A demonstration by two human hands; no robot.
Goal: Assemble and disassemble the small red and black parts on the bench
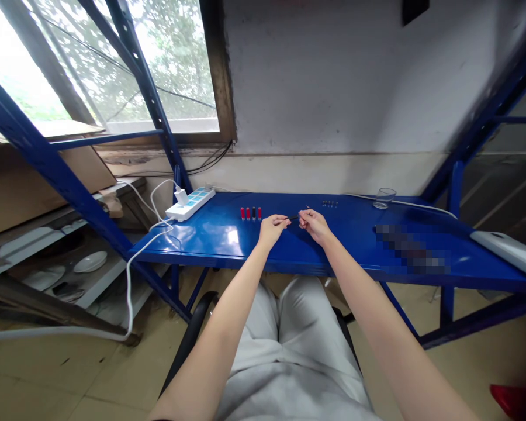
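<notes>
Above the front half of the blue table, my left hand (272, 229) is closed on a thin black pen-like stick (293, 218) that runs toward my right hand. Pinched fingers of my right hand (312, 225) meet the stick's other end; what exactly sits between them is too small to tell. A tiny reddish tip (307, 206) pokes out just above that hand. Left of my hands stands a row of small red cylinders (248, 214) with pale lower ends, and one black cylinder (253, 213) among them. Behind my right hand lie several tiny metallic pieces (330, 203).
A white power strip (191, 203) with a plugged-in charger lies at the table's left end, its cord hanging down. A clear glass (384, 199) stands at the back right. Further right are a pixelated dark object (412, 250) and a white flat device (511, 251). Blue posts frame both sides.
</notes>
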